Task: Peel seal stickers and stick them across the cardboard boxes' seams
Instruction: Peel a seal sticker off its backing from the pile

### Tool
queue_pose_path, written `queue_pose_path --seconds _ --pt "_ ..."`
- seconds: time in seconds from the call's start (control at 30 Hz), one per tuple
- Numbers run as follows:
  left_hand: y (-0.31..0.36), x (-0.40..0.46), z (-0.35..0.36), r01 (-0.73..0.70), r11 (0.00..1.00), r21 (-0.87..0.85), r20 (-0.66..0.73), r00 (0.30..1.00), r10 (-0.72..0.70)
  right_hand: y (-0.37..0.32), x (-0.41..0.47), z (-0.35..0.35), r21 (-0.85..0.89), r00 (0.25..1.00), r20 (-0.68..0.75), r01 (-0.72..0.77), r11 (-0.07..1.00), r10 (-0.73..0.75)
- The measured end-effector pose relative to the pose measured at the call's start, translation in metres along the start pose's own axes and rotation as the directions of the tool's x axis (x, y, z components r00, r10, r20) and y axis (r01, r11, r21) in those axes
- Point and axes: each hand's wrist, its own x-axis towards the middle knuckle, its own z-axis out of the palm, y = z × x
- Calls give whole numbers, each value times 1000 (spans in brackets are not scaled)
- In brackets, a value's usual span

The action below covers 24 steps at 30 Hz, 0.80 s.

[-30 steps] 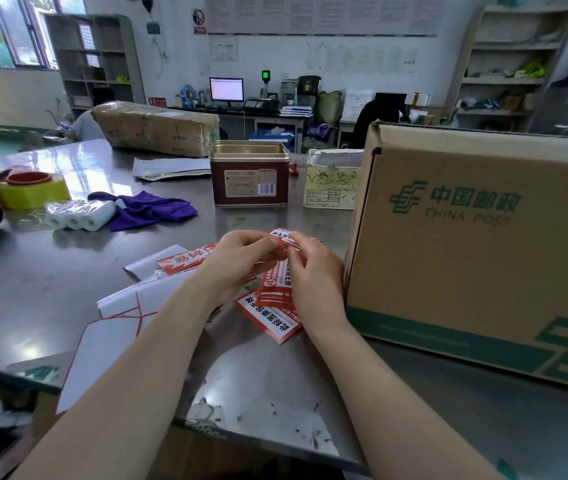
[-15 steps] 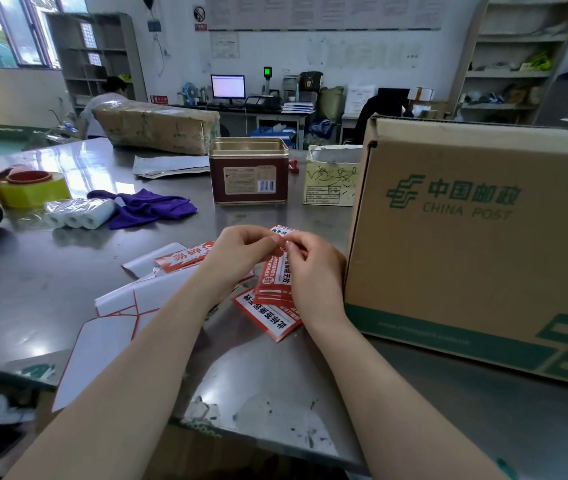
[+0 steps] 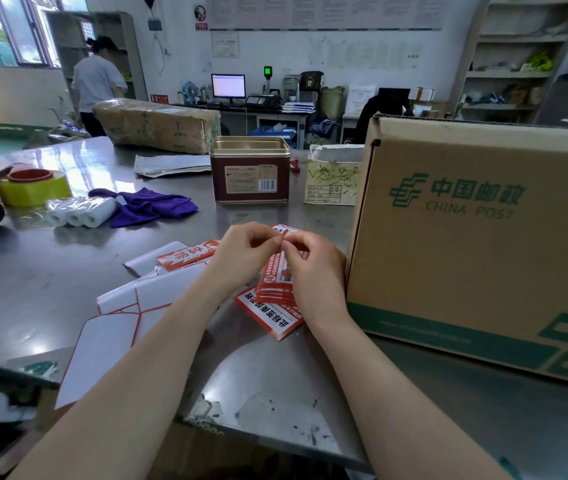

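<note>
Two bare forearms reach from the near edge over a steel tabletop (image 3: 50, 271). The left hand (image 3: 241, 251) and the right hand (image 3: 313, 268) meet at the centre, both pinching the far top corner of a red-and-white seal sticker (image 3: 277, 271). A small red corner is lifted between the fingertips, so peeling looks barely begun. The sticker is held above the tabletop, its long axis running near to far, the pinched end pointing away from the viewer. A few more stickers (image 3: 268, 317) lie flat just beneath the hands. White backing sheets (image 3: 116, 327), seemingly already stripped, lie to the left. A large cardboard box (image 3: 476, 244) printed "China Post" stands just right of the hands. No sticker shows on its visible side; its top seam is hidden, so sealing seems yet to come.
</note>
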Motion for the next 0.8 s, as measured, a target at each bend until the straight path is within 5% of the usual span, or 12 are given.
queue_pose_path --seconds 0.47,0.8 --pt "2 -2 -1 -137 984 114 34 990 133 1 1 -3 63 999 -35 -15 998 18" --pt "5 3 -3 201 947 -250 -76 971 -226 -6 2 -5 91 994 -34 -105 990 108"
